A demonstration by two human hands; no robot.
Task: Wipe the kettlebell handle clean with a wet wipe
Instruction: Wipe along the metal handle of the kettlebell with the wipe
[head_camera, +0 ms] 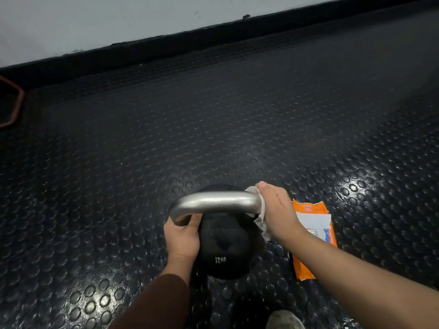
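A black kettlebell (225,248) marked 12KG stands on the studded rubber floor, its silver handle (216,201) arching across the top. My right hand (276,210) grips the handle's right bend with a white wet wipe (261,219) wrapped under the fingers; a corner of the wipe hangs down below the hand. My left hand (181,238) holds the kettlebell at the handle's left leg, thumb curled round its base.
An orange and white wet wipe packet (316,224) lies on the floor just right of the kettlebell, partly behind my right forearm. A red-edged hexagonal weight (9,103) sits at the far left. A shoe (283,320) shows at the bottom. A black skirting and a white wall run behind.
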